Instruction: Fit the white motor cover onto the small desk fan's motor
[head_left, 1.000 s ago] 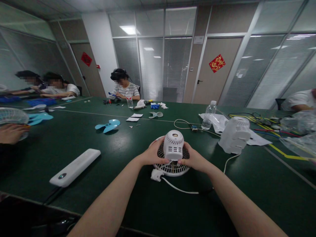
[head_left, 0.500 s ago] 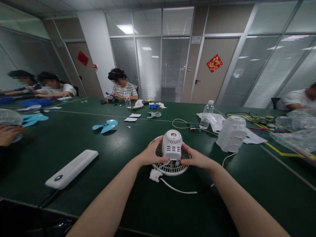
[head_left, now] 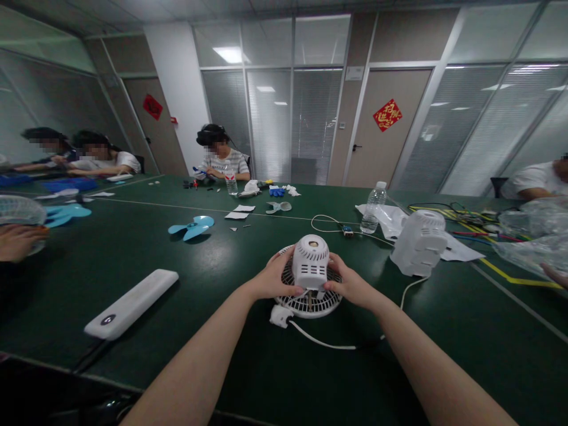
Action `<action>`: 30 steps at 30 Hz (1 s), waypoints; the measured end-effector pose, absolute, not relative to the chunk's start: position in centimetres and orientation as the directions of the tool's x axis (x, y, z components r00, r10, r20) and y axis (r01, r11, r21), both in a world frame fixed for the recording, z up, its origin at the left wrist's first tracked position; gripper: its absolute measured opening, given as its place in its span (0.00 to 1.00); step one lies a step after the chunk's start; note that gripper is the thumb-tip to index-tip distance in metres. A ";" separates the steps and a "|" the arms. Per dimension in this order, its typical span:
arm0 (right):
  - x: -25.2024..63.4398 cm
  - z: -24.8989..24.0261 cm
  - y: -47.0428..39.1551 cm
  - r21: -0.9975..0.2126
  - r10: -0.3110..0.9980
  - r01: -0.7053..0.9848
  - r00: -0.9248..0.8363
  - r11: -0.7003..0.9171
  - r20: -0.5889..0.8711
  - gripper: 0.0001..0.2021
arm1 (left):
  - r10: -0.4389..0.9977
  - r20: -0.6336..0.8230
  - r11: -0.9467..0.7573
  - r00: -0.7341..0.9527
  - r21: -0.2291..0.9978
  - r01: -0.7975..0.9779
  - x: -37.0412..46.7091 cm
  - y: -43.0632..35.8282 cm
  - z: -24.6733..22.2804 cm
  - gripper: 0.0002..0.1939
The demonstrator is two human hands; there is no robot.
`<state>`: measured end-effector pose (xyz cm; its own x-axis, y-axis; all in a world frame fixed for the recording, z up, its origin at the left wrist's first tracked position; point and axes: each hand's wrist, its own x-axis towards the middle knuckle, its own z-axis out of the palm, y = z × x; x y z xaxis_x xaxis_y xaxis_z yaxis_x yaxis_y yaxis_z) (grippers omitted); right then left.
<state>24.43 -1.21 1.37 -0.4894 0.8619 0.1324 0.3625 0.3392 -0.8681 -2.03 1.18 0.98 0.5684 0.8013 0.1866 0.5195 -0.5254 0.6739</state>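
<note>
A white fan motor housing [head_left: 311, 260] stands upright on a round white fan grille [head_left: 306, 306] that lies on the green table. My left hand [head_left: 276, 277] grips the housing from the left, thumb at its lower front edge. From the right, my right hand [head_left: 345, 280] closes on the same housing, its thumb also low at the front. The far fingers of both hands are partly hidden behind the housing. In front of the grille sits a small white block [head_left: 280, 316], with a white cable [head_left: 322, 342] running from it to the right under my right forearm.
A white oblong device [head_left: 132, 303] lies at left, and a blue fan blade [head_left: 191, 227] beyond it. To the right stand a white fan base [head_left: 419, 242] and a water bottle [head_left: 374, 207]. Plastic bags and wires cover the far right. Co-workers sit around the table; one's hand [head_left: 20, 241] shows at far left.
My right thumb has shifted slightly inward on the housing. The whole view has drifted a little; the housing and grille stay in the same place on the table.
</note>
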 end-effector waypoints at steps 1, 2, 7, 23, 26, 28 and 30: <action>24.4 1.3 -1.1 -0.862 0.859 0.359 -0.490 0.356 0.151 0.43 | 0.798 0.192 -0.532 0.571 0.671 0.517 -2.0 1.3 1.0 0.57; 24.3 1.2 -1.0 -0.857 0.856 0.355 -0.488 0.374 0.171 0.43 | 0.797 0.192 -0.533 0.573 0.671 0.516 -2.0 1.3 0.9 0.57; 24.1 1.0 -0.7 -0.842 0.879 0.379 -0.428 0.384 0.208 0.42 | 0.800 0.179 -0.520 0.573 0.685 0.511 -1.9 1.3 0.9 0.55; 23.9 2.0 -1.3 -0.778 0.901 0.512 -0.405 0.364 0.155 0.45 | 0.796 0.231 -0.531 0.559 0.710 0.463 -1.9 1.5 0.6 0.60; 24.0 2.2 -1.3 -0.743 0.914 0.571 -0.381 0.349 0.136 0.47 | 0.795 0.234 -0.523 0.559 0.731 0.438 -2.0 1.6 0.5 0.61; 24.1 2.2 -1.3 -0.724 0.923 0.607 -0.368 0.328 0.109 0.48 | 0.794 0.232 -0.524 0.562 0.730 0.439 -2.0 1.7 0.4 0.59; 24.2 2.2 -1.3 -0.710 0.926 0.628 -0.365 0.320 0.095 0.49 | 0.786 0.245 -0.539 0.567 0.721 0.435 -2.0 1.8 0.3 0.59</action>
